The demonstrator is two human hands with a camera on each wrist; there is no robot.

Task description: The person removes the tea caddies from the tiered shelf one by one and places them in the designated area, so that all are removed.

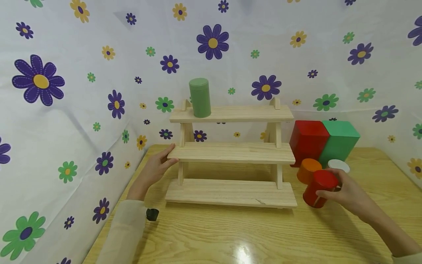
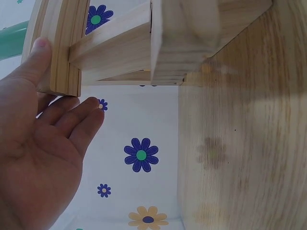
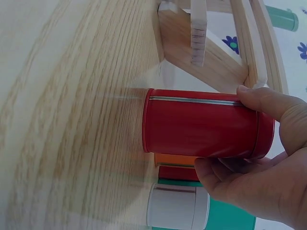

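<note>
A three-tier wooden shelf (image 1: 230,152) stands on the table. My left hand (image 1: 155,170) holds the left end of its middle board, thumb on one side of the wood and fingers curled at the end, as the left wrist view shows. On the top board, towards the left, stands a green tin (image 1: 200,99). To the right of the shelf, my right hand (image 1: 347,190) grips a red tin (image 3: 201,123) near its lid, thumb and fingers on opposite sides. The red tin is upright at the tabletop; whether it touches the wood I cannot tell.
Behind the red tin are an orange tin (image 1: 309,171) and a white tin (image 3: 172,207). Farther back stand a red box (image 1: 310,141) and a green box (image 1: 343,139). A small black object (image 1: 152,214) is by the left forearm. Flowered cloth (image 1: 230,66) surrounds the table.
</note>
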